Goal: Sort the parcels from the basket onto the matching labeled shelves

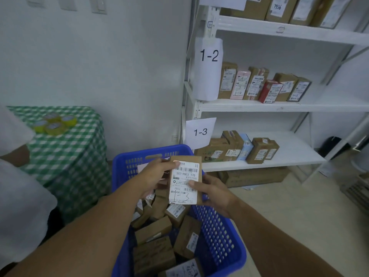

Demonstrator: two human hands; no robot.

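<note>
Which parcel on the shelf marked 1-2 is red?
The red parcel stands fourth from the left. The pink parcel is second; the rest are brown cardboard.

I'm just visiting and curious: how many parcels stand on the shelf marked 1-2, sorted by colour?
On the 1-2 shelf:
Brown parcels: 4
Pink parcel: 1
Red parcel: 1
Total: 6
</note>
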